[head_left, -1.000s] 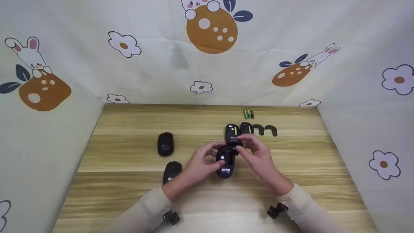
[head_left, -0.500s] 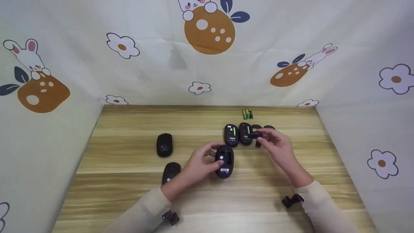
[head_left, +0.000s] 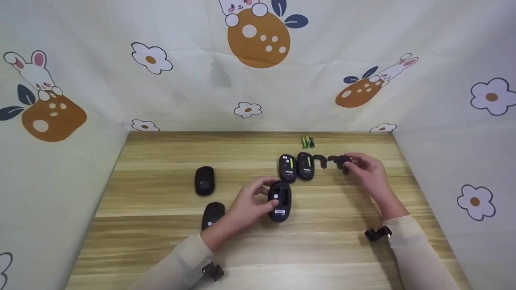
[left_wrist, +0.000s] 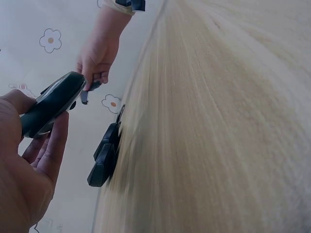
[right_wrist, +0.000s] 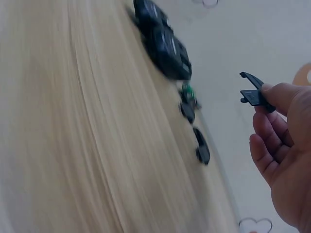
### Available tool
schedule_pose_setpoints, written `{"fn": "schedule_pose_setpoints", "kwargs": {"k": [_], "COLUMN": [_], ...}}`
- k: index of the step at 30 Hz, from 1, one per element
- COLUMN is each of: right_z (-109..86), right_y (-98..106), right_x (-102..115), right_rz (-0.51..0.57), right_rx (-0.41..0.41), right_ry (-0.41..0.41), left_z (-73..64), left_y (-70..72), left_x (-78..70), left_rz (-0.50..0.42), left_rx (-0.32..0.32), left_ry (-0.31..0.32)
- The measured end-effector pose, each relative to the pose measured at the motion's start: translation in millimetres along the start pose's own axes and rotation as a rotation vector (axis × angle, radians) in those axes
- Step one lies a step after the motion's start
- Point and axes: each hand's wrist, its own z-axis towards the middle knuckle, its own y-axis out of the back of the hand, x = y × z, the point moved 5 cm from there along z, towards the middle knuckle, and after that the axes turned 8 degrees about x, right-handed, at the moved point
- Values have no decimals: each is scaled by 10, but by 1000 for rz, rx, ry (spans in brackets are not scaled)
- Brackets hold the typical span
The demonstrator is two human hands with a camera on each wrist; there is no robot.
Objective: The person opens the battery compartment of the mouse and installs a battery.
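Observation:
My left hand (head_left: pixel 254 203) grips a black computer mouse (head_left: pixel 281 215) with its underside up and its battery slot bare. Thumb on the underside, fingers round the far edge. My right hand (head_left: pixel 369 171) pinches a curved black battery cover (right_wrist: pixel 252 93) between thumb and fingers, raised above the table in the right wrist view. Below it lies a similar battery cover (right_wrist: pixel 201 145); another cover (head_left: pixel 321 160) is just left of that one. Two upturned mice, one mouse (head_left: pixel 287 173) beside the other mouse (head_left: pixel 305 173), each show a green battery in the slot.
Several green batteries (head_left: pixel 307 141) lie near the back edge of the wooden table (head_left: pixel 161 225). At left are a black mouse (head_left: pixel 204 180) and a second mouse (head_left: pixel 213 213), partly behind my left forearm. Patterned cloth (head_left: pixel 181 88) surrounds the table.
The right hand has pulled away from the held mouse and carried the battery cover right, over to the other covers. The left hand keeps the mouse in nearly the same place.

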Motion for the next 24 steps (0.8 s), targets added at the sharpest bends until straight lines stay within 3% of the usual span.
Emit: {"fn": "schedule_pose_setpoints", "kwargs": {"k": [12,20,24], "right_z": [199,310,353], "right_y": [343,393,378], "right_x": [-443,-579,-578], "right_rz": [-100,-240,-387], "right_rx": [-38,-14,37], "right_ry": [-143,-109,-100], "left_z": [3,-4,-7], "left_y": [11,17,27], "left_x": [15,19,14], "left_rz": [-1,-12,-1], "left_rx": [-4,-8,-12], "left_ry": [-7,-2,-1]}}
